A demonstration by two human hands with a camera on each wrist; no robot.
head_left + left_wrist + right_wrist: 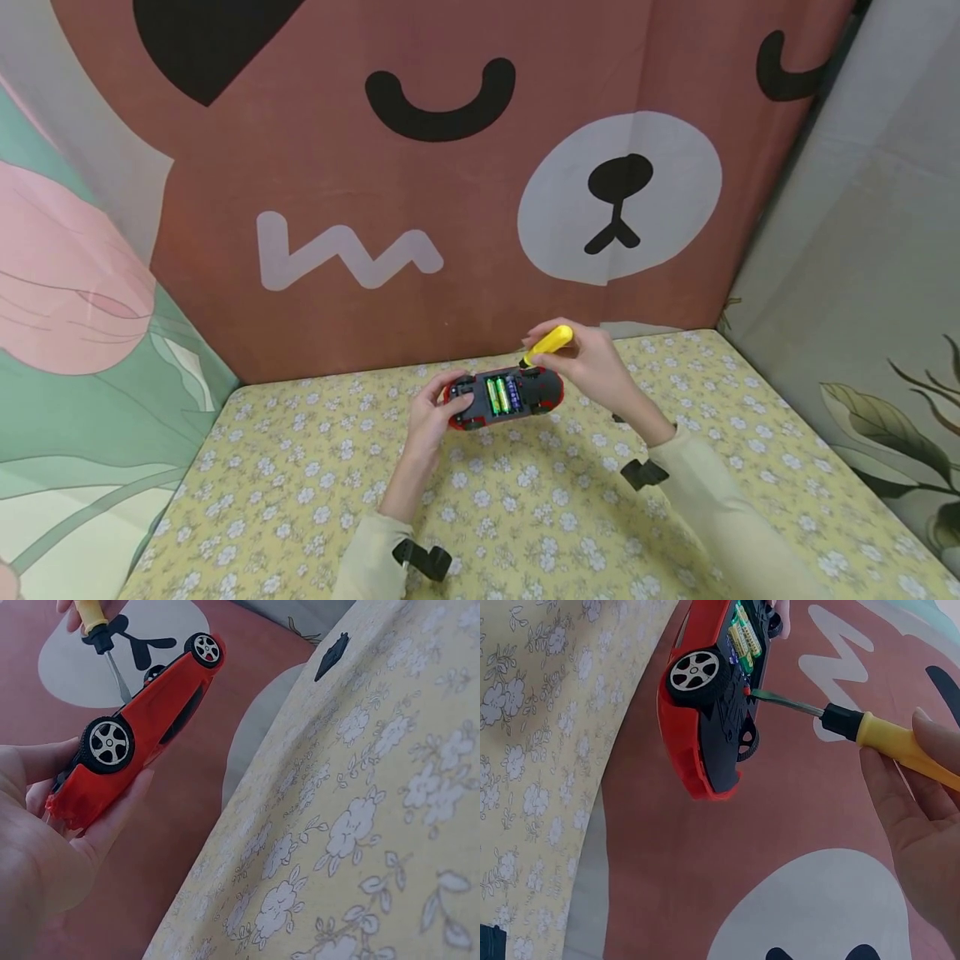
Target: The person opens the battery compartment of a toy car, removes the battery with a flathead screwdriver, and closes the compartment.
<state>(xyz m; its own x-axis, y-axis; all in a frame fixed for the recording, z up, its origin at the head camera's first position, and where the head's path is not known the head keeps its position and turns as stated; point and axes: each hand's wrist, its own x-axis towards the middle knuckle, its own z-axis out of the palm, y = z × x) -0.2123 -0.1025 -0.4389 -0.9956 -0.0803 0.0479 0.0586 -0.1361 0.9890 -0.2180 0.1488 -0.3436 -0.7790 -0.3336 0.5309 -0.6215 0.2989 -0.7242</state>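
A red toy car [538,388] is held underside up above the table, its black base facing the head camera. Green batteries [498,396] show in its uncovered compartment. My left hand [429,421] grips one end of the car, thumb on the base and fingers beneath. In my right hand [596,367] is a screwdriver with a yellow handle [553,340], pinched between thumb and fingers. Its flat metal blade [787,703] reaches the base beside the compartment, at a small red spot in the right wrist view. Whether the tip presses there I cannot tell.
A yellow flowered cloth [285,467] covers the table. On it lies a small flat black piece [332,657], mostly behind my right forearm in the head view. A brown curtain with a bear face [480,192] stands at the table's back edge.
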